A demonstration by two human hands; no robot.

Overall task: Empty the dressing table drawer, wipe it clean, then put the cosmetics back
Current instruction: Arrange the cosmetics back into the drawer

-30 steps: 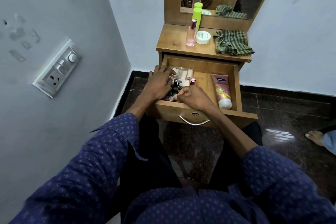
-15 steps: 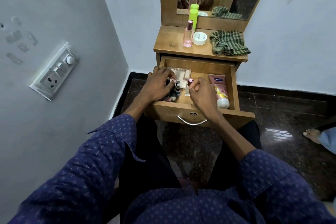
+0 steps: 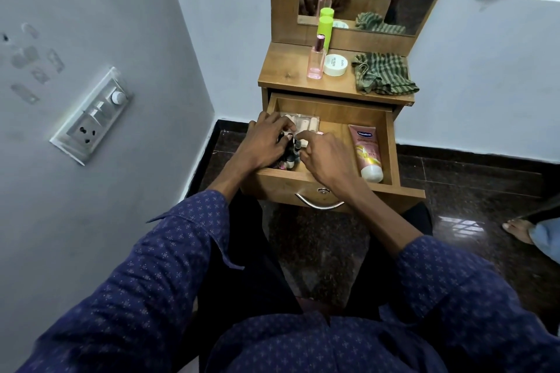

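Open drawer (image 3: pixel 333 113), 12 o'clock of the seated person: left hand (image 3: pixel 266 142) curled over a cluster of small bottles (image 3: pixel 289 156) at its 9 o'clock side, fingers clamped round them; right hand (image 3: pixel 325 157) just beside, fingers bent, whether they pinch anything cannot be told. Pink lotion tube (image 3: pixel 366 151) lies at 3 o'clock in the drawer; worktop (image 3: pixel 281 70) at 12 o'clock carries perfume bottle (image 3: pixel 316 60), white jar (image 3: pixel 335 65), green bottle (image 3: pixel 325 30), striped cloth (image 3: pixel 383 76)

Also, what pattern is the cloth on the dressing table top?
Green and dark stripes on the cloth, seen in the head view.
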